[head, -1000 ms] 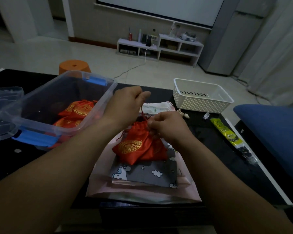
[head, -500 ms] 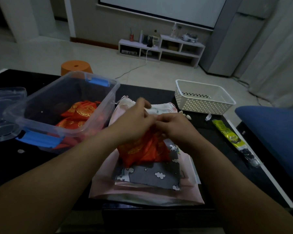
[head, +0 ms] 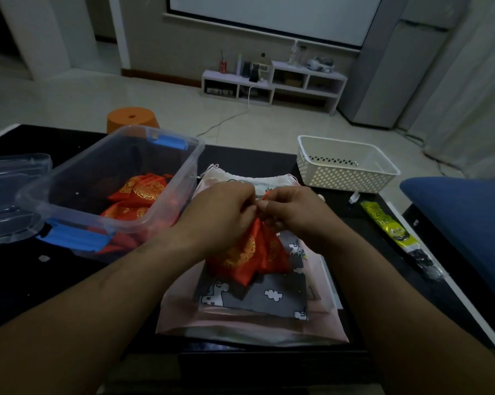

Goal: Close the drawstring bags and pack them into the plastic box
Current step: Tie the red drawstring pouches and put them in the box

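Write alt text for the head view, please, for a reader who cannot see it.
The left hand and right hand pinch the top of a red bag above a stack of bags on a black table. At left a clear box holds more red bags; a white basket stands at right.

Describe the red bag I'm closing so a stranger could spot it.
Find the clear plastic box on the black table; right of it lies a stack of bags. The red bag sits over that stack, its neck pinched by the left hand and right hand, unlike the red bags inside the box.
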`<state>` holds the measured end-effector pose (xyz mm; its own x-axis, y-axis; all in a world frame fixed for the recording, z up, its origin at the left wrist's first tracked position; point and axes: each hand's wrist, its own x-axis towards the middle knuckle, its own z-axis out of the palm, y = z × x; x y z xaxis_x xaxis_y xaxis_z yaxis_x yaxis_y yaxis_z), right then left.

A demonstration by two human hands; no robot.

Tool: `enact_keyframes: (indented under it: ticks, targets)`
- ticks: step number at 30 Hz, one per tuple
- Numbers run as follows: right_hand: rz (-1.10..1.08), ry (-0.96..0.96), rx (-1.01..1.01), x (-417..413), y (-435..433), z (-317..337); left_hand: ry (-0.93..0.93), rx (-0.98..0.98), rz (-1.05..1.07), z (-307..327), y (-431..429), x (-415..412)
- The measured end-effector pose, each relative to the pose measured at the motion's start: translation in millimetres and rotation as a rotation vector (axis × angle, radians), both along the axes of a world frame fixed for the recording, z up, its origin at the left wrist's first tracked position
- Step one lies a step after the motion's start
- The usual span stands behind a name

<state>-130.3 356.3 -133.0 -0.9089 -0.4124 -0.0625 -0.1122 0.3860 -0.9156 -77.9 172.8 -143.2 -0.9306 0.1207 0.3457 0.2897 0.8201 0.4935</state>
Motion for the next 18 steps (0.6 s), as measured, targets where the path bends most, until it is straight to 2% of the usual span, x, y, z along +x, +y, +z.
enact_keyframes:
  ticks: [5, 7, 14, 18]
  targets:
    - [-0.002, 0.096, 0.056, 3.6, -6.4, -5.6, -0.327, 0.249, 0.0, 4.8, 2.3, -2.2]
    - [0.01, 0.116, 0.099, 2.8, -5.6, -7.4, -0.402, 0.333, -0.011, 4.3, -1.9, -1.2]
    - [0.05, 0.146, 0.122, 1.2, -3.2, -5.8, -0.255, 0.301, -0.014, -6.0, -5.3, -5.0]
    - [0.119, 0.13, 0.106, 1.8, 5.1, -0.4, -0.148, 0.286, -0.096, -10.7, -7.9, -5.6]
